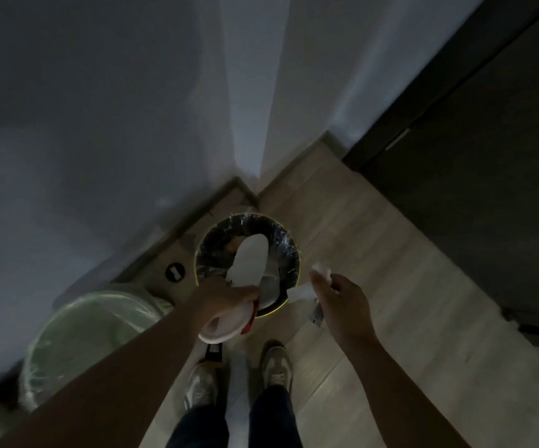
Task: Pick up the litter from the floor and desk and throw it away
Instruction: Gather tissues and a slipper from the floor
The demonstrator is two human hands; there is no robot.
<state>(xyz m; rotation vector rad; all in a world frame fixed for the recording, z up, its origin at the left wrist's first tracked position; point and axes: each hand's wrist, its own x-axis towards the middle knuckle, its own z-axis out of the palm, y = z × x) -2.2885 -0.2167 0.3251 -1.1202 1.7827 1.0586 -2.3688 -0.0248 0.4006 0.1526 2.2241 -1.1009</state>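
1. Left hand (221, 297) grips white disposable plates (248, 261), tilted over the black-lined bin (286, 245).
2. Right hand (342, 302) pinches crumpled white paper (321, 271) just beside the bin's rim.
3. The bin stands on the wooden floor (384, 253), near a clear-lined bin (67, 324).

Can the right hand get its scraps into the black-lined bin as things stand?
Probably yes. The right hand, gripping white scraps, hovers beside the black-lined bin; the opening's right side looks free, though white litter held by the left hand covers its middle.

No text, label or number is showing legibly; the white litter (226, 331) and the black-lined bin (289, 245) are appearing blank and blurred
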